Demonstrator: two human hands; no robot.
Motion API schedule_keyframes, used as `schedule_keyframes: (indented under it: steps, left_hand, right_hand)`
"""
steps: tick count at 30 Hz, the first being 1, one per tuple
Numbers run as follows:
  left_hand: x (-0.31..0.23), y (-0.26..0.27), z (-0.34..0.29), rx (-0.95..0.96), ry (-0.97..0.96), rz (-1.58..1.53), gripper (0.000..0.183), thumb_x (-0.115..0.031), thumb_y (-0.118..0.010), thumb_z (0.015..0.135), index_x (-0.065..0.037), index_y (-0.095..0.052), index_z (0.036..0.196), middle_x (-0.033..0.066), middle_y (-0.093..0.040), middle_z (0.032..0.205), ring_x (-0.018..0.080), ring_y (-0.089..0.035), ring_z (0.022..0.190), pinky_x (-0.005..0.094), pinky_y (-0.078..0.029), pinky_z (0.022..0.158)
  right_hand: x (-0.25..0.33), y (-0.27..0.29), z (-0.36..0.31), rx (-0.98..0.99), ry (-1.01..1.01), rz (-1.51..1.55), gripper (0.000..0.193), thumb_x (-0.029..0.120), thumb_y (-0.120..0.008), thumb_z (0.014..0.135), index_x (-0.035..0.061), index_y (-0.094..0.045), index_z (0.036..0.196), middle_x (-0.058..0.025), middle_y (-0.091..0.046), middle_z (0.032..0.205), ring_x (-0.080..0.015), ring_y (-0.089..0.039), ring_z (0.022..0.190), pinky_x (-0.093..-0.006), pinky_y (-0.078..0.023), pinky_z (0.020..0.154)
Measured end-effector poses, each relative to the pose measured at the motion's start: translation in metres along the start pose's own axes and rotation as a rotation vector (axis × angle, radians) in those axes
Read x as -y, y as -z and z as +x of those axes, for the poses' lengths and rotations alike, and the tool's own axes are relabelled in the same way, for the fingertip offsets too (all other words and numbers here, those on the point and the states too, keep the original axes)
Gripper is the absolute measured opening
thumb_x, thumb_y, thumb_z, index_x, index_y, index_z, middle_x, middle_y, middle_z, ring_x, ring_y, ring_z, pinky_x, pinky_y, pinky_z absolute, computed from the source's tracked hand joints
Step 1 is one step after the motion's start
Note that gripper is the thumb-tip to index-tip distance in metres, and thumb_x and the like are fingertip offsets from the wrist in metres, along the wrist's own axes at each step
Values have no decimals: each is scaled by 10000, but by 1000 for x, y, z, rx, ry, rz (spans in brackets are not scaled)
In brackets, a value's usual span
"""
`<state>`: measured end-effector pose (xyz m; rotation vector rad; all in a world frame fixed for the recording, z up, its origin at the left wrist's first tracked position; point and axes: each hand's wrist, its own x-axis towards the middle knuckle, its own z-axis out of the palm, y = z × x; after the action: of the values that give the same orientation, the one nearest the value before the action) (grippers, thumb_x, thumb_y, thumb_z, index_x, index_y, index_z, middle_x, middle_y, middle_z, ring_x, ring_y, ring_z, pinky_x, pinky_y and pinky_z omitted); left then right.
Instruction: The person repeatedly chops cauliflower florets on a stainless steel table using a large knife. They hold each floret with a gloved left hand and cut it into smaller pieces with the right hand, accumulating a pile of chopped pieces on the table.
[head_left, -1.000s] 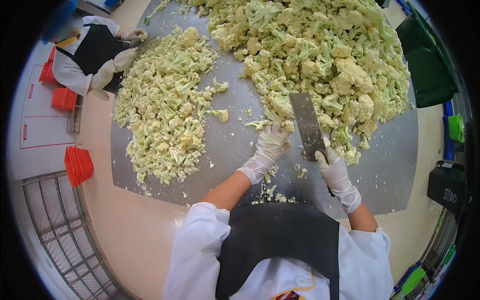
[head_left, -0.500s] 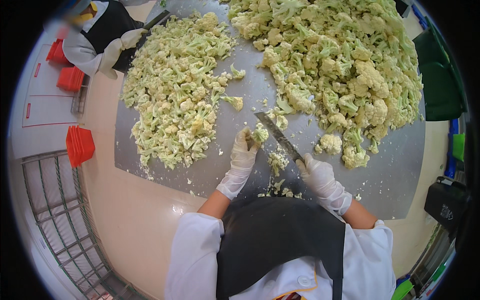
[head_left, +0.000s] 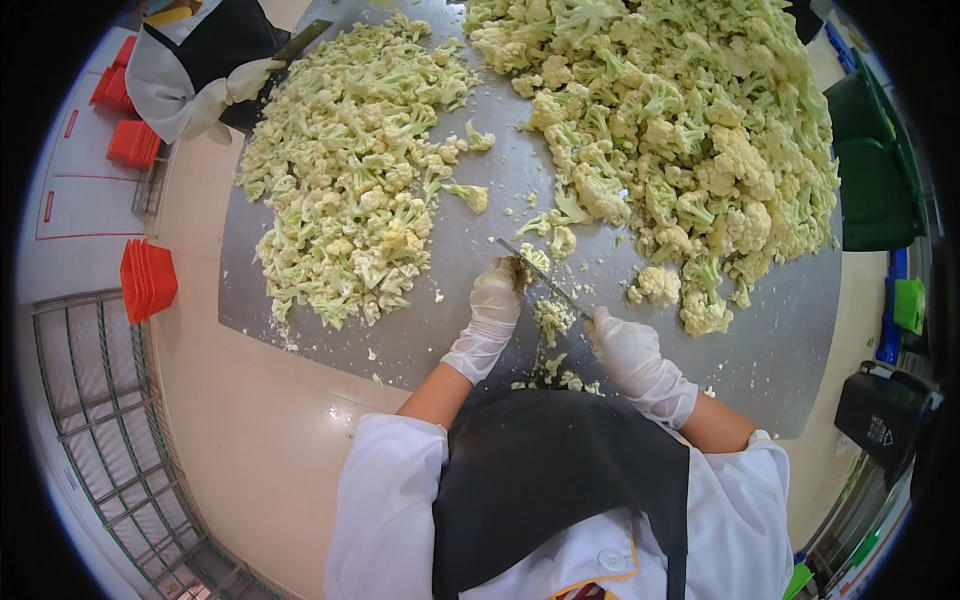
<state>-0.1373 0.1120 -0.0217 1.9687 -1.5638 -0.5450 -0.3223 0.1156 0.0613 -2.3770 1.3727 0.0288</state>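
My left hand [head_left: 495, 308], in a white glove, is closed near the table's front edge. It pinches a cauliflower floret, mostly hidden now behind the fingers and the blade. My gloved right hand [head_left: 630, 355] grips the handle of a knife [head_left: 558, 288]. The thin blade slants up and left, with its tip by my left fingertips; it appears nearly edge-on. Small cauliflower pieces [head_left: 552, 320] lie between my hands on the metal table [head_left: 325, 338]. Just beyond the blade rest more loose florets [head_left: 562, 242].
Cut florets [head_left: 350, 170] spread over the table's left side, and a taller cauliflower heap [head_left: 690, 130] fills the right. At the far left another person's gloved hand [head_left: 240, 85] holds a knife [head_left: 300, 42]. Red bins [head_left: 148, 280] stand left; a green bin [head_left: 875, 185] and black case [head_left: 882, 415] stand right.
The knife blade has turned more edge-on and come down to my left fingertips. My left hand has rotated, hiding the floret that showed before. The other person's arm has shifted slightly.
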Motion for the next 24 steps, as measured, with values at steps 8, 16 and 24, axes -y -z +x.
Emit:
schedule_keyframes:
  steps: [8, 16, 24]
  left_hand:
    - [11, -10, 1, -48, -105, 12, 129, -56, -548, 716, -45, -530, 844, 160, -551, 802, 351, -538, 698, 405, -432, 578]
    - [-1, -2, 0, -80, -156, 107, 151, -32, -538, 667, -50, -498, 811, 136, -517, 782, 335, -512, 722, 410, -409, 630]
    - [-38, -29, 25, 121, -558, 336, 496, -215, -518, 725, -109, -389, 1192, 160, -290, 1267, 280, -266, 1187, 480, -142, 982]
  right_hand:
    - [2, -12, 6, 66, -8, -166, 50, 46, -472, 729, 42, -466, 779, -109, -586, 626, -254, -602, 534, -339, -468, 451]
    - [-2, -14, 26, 135, -22, -78, 66, 81, -484, 747, 28, -469, 784, -125, -580, 582, -271, -592, 510, -355, -471, 467]
    - [-40, 4, 15, -284, -239, 177, 197, 253, -477, 817, 58, -478, 785, -145, -527, 511, -333, -533, 473, -433, -415, 447]
